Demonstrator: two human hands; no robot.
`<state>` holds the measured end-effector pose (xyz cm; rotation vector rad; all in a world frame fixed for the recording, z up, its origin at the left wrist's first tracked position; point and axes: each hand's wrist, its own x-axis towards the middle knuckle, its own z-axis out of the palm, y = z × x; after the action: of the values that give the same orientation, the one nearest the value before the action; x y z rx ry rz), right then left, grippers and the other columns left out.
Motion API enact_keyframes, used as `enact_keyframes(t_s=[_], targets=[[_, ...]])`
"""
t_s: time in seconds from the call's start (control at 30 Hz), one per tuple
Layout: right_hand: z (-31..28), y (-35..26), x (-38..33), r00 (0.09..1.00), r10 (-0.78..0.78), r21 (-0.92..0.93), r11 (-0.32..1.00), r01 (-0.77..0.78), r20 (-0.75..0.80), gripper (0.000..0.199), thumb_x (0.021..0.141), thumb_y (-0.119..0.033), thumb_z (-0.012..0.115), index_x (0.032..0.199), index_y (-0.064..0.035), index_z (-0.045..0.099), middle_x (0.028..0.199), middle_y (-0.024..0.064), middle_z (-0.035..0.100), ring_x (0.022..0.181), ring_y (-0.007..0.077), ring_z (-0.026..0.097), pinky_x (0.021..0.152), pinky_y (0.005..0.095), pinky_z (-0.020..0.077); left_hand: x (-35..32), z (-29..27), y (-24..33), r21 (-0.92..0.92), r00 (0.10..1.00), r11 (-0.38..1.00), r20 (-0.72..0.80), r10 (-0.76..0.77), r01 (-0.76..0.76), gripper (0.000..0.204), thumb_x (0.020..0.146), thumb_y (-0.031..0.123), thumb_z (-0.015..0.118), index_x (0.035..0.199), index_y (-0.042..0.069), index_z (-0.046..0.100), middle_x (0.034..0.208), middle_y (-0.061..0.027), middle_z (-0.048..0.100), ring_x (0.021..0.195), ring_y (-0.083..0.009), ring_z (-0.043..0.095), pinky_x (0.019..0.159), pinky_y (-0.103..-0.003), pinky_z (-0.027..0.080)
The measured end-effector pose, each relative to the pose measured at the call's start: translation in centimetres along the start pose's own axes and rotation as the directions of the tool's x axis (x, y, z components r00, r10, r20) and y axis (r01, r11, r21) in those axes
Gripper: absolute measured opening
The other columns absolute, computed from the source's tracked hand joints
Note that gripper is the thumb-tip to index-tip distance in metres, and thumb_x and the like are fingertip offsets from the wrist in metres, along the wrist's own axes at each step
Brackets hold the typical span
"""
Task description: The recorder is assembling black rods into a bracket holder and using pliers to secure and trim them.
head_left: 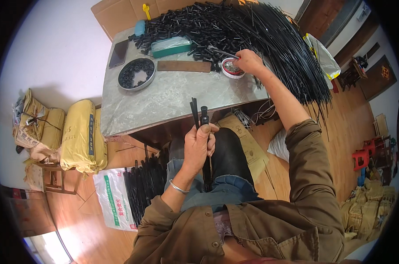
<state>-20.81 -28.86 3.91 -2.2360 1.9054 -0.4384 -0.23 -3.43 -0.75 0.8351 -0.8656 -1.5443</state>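
Brown shirt [311,176]; left hand [197,144] holds a collared black tube [204,116], probably plastic.

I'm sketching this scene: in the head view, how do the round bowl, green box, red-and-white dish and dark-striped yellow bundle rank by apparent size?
1. Dark-striped yellow bundle
2. Round bowl
3. Green box
4. Red-and-white dish, partly hidden
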Motion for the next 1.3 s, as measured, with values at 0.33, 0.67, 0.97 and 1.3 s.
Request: enact_keyframes(t_s=[0.33,0.67,0.97,1.3], targets=[[-1.2,-0.3,-2.8,0.971,0.04,0.632,0.752,-0.185,0.236,0.021,0.087,-0.024,0.064,0.08,-0.0044,0.063,0.068,0.0039,0.061,0.065,0.0128,0.056,0.061,0.0312,0.0468,-1.6,0.1,0.2,-0.004,0.994,0.997,-0.075,0.08,-0.081,0.047,0.097,0.045,0.049,0.098,-0.002,0.054,0.058,0.0,0.042,0.044,-0.0063,0.039,0.04,-0.021,0.033],[3.3,-9.2,-21.3,0.899,-0.32,0.765,-0.483,-0.426,0.299,0.025,0.097,-0.028,0.053,0.081,-0.0095,0.049,0.07,-0.0032,0.045,0.058,0.0067,0.039,0.059,0.0259,0.0365,-4.1,1.8,1.4,0.186,0.946,0.95,-0.161,0.28,-0.25,0.055,0.097,0.049,0.045,0.112,-0.003,0.054,0.079,-0.0008,0.048,0.053,-0.0061,0.045,0.047,-0.021,0.035],[2.6,-12.3,-24.2,0.967,-0.133,0.919,-0.306,-0.249,0.217,0.025,0.091,-0.028,0.065,0.086,-0.0042,0.059,0.068,-0.0027,0.051,0.058,0.0063,0.044,0.049,0.021,0.0349,-5.0,3.1,1.3,0.177,0.938,0.939,-0.131,0.32,-0.296,0.048,0.097,0.043,0.051,0.116,-0.001,0.053,0.08,-0.0001,0.051,0.054,-0.0039,0.044,0.048,-0.019,0.035],[3.0,-13.5,-24.3,0.964,0.103,0.858,0.486,0.167,-0.245,0.015,0.088,-0.014,0.066,0.087,-0.0006,0.06,0.07,0.0002,0.06,0.061,0.0069,0.053,0.055,0.0236,0.0436,-5.4,2.7,0.7,0.312,0.924,0.908,-0.169,0.343,-0.28,0.045,0.097,0.047,0.047,0.094,0.002,0.053,0.066,0.0018,0.047,0.051,-0.004,0.043,0.045,-0.021,0.033]])
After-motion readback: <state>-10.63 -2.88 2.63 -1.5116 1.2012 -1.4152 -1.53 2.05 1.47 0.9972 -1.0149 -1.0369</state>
